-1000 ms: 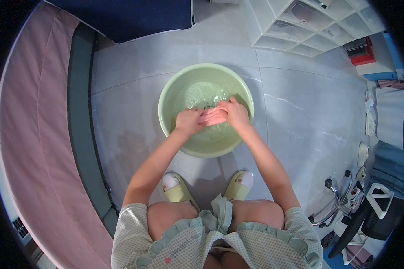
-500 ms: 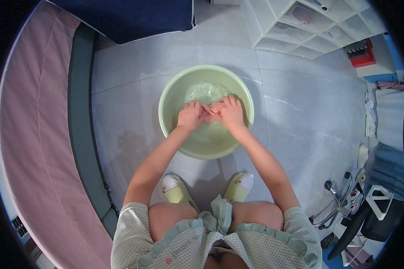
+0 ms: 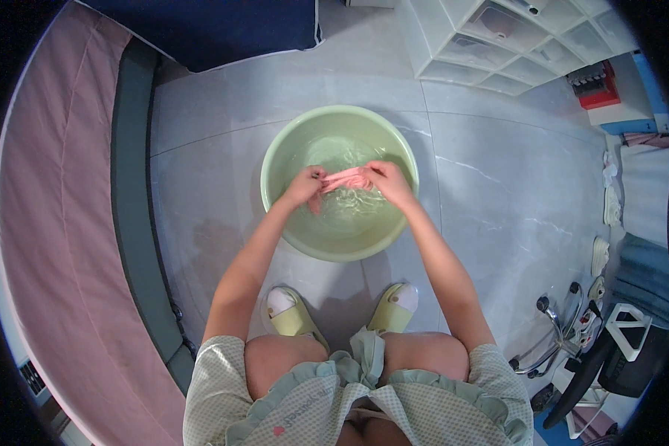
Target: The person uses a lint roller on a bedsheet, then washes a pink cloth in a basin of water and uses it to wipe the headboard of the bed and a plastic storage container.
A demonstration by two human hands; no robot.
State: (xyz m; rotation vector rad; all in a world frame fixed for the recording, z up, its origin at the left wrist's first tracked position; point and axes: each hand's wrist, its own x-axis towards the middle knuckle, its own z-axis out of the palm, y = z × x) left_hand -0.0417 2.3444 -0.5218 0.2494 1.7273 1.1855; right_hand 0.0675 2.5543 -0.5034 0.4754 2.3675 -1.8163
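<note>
A wet pink cloth (image 3: 346,179) is stretched between my two hands over a pale green basin (image 3: 275,230). My left hand (image 3: 305,186) is closed on the cloth's left end, and a loose corner hangs down beside those fingers. With its fingers pinched, my right hand (image 3: 387,181) grips the bunched right end. Clear water (image 3: 342,149) with ripples lies in the basin around and below the cloth. Whether the cloth's lower folds touch the water I cannot tell.
The basin stands on a grey tiled floor (image 3: 490,193), in front of my slippers (image 3: 293,318). A pink-covered bed (image 3: 59,201) runs along the left. White drawers (image 3: 476,56) stand at the far right, and a chrome chair base (image 3: 561,338) at the near right.
My hands have moved apart, the left one leftward. The pink cloth, bunched between them before, is now drawn out and shows more. The fingers have gone from spread over it to pinching its ends.
</note>
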